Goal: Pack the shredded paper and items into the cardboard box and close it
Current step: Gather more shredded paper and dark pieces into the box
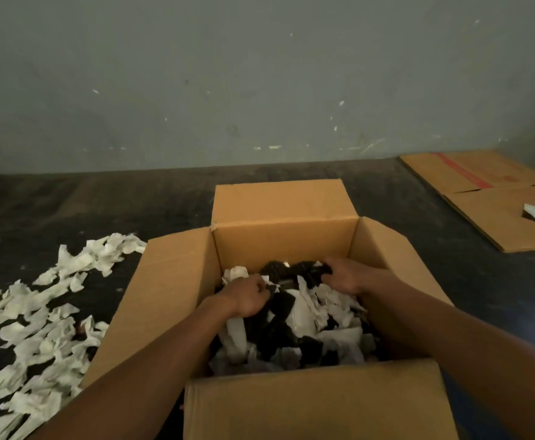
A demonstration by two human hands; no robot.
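Loose white shredded paper strips (47, 315) scattered on dark floor (434, 281), lower left of frame. Open brown cardboard box (177, 281) at centre, flaps spread, filled with white shreds and black items (304, 271). Left hand (247, 296) curled, pinching shreds inside. Right hand (344, 274) closed around black item. Flattened brown cardboard sheet (494, 198) seen upper right.

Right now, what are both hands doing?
Left hand: closed, gripping shredded paper inside the cardboard box.
Right hand: closed on a dark item.

Dim, soft focus; wide-angle bend at edges; faint glare maybe lower right.
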